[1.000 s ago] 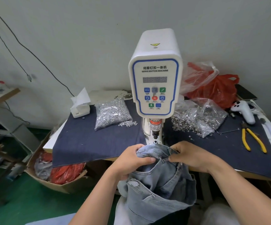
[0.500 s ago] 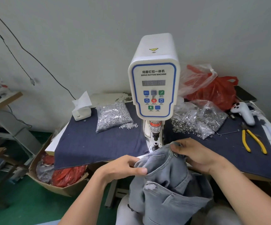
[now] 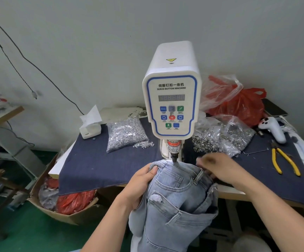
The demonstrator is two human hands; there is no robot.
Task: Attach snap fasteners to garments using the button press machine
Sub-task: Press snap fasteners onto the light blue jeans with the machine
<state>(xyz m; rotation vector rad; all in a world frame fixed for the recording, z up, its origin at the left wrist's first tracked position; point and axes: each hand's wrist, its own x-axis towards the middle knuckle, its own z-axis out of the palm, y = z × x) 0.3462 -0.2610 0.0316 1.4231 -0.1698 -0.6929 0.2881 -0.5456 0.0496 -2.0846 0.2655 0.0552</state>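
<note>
The white servo button machine (image 3: 172, 99) stands on a table covered with navy cloth (image 3: 96, 160). A pair of light blue jeans (image 3: 174, 197) hangs off the front edge, its waistband raised right under the machine's punch (image 3: 174, 158). My left hand (image 3: 142, 180) grips the left side of the waistband. My right hand (image 3: 218, 166) is motion-blurred just above and behind the right side of the waistband. Whether it holds the cloth is unclear. One clear bag of silver fasteners (image 3: 125, 133) lies left of the machine and another bag (image 3: 225, 137) lies to its right.
Yellow-handled pliers (image 3: 284, 162) and a white controller (image 3: 273, 128) lie at the table's right. A red plastic bag (image 3: 244, 106) sits behind them and a tissue box (image 3: 91, 126) at the back left. A cardboard box (image 3: 65, 213) of bags stands on the green floor below.
The jeans' waistband has been lifted from in front of the table up under the punch. My left hand moved up onto its left side; my right hand shifted up and right, now blurred.
</note>
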